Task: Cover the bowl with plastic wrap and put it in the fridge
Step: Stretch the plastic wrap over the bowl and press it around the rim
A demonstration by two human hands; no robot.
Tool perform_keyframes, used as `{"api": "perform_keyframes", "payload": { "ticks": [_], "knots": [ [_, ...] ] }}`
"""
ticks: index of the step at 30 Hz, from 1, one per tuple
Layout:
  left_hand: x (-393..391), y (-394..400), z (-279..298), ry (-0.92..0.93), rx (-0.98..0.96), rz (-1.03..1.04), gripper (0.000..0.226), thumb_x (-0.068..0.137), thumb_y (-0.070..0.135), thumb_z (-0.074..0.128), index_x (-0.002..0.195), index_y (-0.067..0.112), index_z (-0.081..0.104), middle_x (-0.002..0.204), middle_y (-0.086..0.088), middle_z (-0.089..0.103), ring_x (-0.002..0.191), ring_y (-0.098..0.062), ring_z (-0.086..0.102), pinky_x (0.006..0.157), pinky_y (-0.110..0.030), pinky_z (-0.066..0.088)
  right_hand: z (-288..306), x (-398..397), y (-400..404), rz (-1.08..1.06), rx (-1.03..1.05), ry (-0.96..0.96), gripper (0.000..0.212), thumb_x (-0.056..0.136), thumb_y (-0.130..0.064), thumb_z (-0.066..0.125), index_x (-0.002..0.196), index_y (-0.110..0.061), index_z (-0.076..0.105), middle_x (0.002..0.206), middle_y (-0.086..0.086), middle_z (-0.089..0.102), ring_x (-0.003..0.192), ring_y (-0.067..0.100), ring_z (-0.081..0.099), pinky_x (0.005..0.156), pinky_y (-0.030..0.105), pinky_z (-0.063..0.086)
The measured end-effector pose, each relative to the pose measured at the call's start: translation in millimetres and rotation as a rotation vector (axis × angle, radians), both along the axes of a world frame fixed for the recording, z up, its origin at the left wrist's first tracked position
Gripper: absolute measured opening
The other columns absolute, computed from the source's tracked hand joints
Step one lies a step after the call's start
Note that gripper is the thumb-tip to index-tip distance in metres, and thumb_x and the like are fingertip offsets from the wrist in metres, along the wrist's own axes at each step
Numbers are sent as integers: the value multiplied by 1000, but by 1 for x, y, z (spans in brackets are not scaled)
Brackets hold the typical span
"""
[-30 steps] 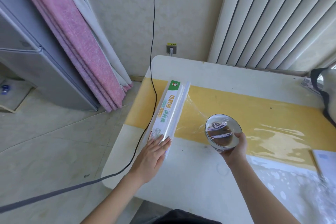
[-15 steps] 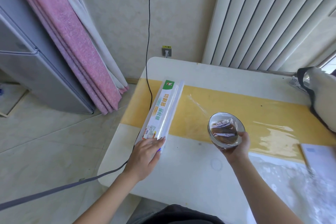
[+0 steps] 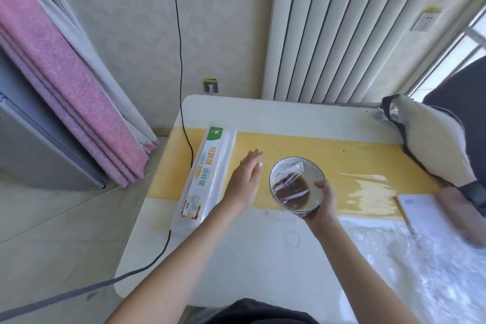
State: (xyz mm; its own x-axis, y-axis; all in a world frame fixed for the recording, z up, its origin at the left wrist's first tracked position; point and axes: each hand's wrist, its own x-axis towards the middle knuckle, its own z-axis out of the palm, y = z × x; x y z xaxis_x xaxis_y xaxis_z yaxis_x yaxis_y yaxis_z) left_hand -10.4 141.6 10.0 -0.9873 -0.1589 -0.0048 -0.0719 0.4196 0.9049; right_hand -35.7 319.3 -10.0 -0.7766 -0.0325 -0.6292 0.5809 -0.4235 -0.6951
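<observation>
Two hands work over the bench. The right hand curls its fingers round the near rim of the bowl, holding it above the bench, tilted so its mouth faces up and toward the camera. Wrap is stretched across the mouth, wrinkled over brown contents. The left hand hovers flat with fingers straight and together, between the bowl and the box, gripping nothing. The box lies with its long axis running away from the person, leaning slightly right; it carries Chinese characters and a green end panel. A black cable hangs left of it. A bag and notebook lie at the right. A fridge and pink curtain stand left.
</observation>
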Motion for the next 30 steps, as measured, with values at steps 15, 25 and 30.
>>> {"api": "perform_keyframes", "payload": {
  "ticks": [15, 25, 30],
  "knots": [
    [-38, 3, 0, -350, -34, 11, 37, 101, 41, 30, 83, 20, 54, 84, 8, 63, 89, -12, 52, 82, -32, 13, 25, 3, 17, 68, -43, 55, 40, 78, -30, 45, 101, -4, 64, 95, 18, 63, 90, 34, 60, 83, 42, 46],
    [-19, 23, 0, -436, 582, 90, 11, 88, 22, 54, 81, 17, 61, 83, -4, 64, 78, -20, 58, 81, -34, 46, 33, 3, 1, 109, -18, 97, 47, 67, -32, 49, 102, -6, 66, 97, 18, 66, 95, 33, 61, 85, 43, 43],
    [-16, 25, -14, -532, 704, 96, 30, 101, 18, 37, 80, 19, 58, 53, 14, 68, 72, -11, 59, 69, -27, 46, 30, 7, -4, 102, -105, 76, 54, 66, -32, 50, 111, -4, 64, 109, 22, 63, 103, 37, 59, 100, 53, 40]
  ]
}}
